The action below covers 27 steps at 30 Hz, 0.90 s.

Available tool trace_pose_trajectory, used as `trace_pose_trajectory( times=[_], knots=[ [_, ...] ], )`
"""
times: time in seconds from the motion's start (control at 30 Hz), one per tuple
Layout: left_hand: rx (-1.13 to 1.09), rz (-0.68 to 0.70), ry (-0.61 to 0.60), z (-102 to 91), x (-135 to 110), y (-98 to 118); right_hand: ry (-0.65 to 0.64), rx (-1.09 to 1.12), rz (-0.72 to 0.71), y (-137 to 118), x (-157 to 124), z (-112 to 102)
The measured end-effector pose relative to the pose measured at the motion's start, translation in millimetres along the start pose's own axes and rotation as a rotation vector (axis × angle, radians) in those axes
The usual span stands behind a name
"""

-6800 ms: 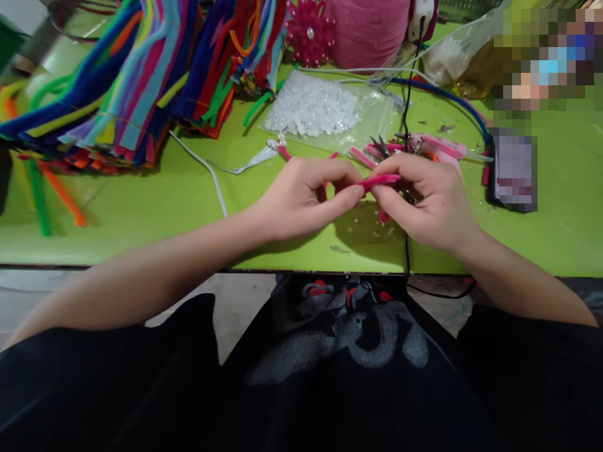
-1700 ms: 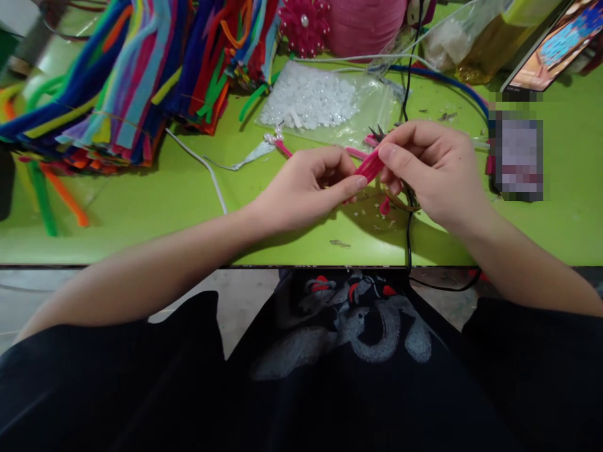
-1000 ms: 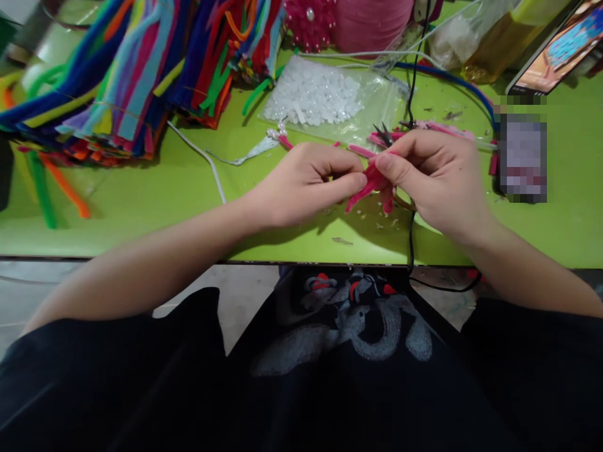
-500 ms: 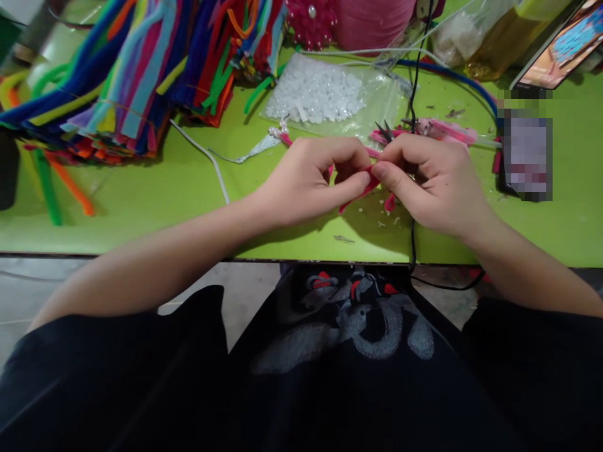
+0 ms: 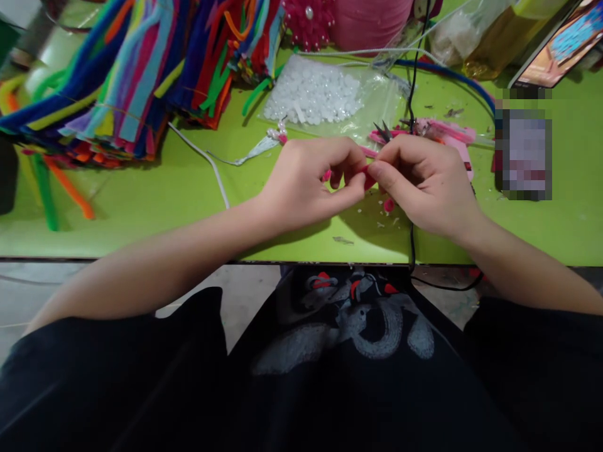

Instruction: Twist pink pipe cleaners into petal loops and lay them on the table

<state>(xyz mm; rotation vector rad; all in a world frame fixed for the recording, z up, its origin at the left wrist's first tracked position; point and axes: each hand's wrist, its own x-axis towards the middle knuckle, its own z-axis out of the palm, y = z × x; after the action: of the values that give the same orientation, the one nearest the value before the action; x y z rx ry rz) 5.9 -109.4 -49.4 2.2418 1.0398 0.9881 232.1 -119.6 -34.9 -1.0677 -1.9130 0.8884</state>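
Between my two hands, low over the green table (image 5: 292, 242), is a dark pink pipe cleaner (image 5: 369, 178). My left hand (image 5: 313, 179) pinches it between thumb and fingers. From the other side my right hand (image 5: 424, 182) pinches the same piece, its fingertips almost touching the left ones. Part of the pipe cleaner is hidden by my fingers. A small dark pink tip (image 5: 389, 205) shows just below my right thumb. Behind my hands lie pointed scissors (image 5: 384, 132) with pink handles, partly covered. A bag of white beads (image 5: 315, 91) lies beyond my left hand.
Bundles of coloured pipe cleaners (image 5: 136, 81) fill the back left. A black cable (image 5: 411, 245) crosses the table past my right hand to its front edge. A phone (image 5: 549, 47) leans at the back right, and a blurred-out dark object (image 5: 525, 154) sits on the right.
My left thumb has drawn back and bent, and the pipe cleaner end that stuck out below it no longer shows. Both hands stay in nearly the same place.
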Motion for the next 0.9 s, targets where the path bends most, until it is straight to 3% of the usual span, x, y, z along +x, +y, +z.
trace_pose_trajectory(
  times=[0.17,0.23,0.33,0.6,0.77,0.9],
  knots=[
    [0.104,0.246,0.062,2.8,1,-7,0.025,-0.053,-0.073,-4,-2,4],
    [0.035,0.204,0.073,3.5,1,-3,0.053,-0.059,-0.08,-7,-3,5],
    [-0.095,0.026,0.037,0.2,1,7,0.065,-0.051,-0.083,-9,-3,4],
    [-0.604,-0.302,-0.219,-3.4,6,6,0.05,0.072,0.035,-1,1,-4],
    [-0.627,-0.301,-0.318,-1.6,5,7,0.092,0.164,0.041,3,4,0],
    [-0.442,-0.196,-0.221,-3.5,5,11,0.074,0.336,-0.014,7,9,2]
  ],
)
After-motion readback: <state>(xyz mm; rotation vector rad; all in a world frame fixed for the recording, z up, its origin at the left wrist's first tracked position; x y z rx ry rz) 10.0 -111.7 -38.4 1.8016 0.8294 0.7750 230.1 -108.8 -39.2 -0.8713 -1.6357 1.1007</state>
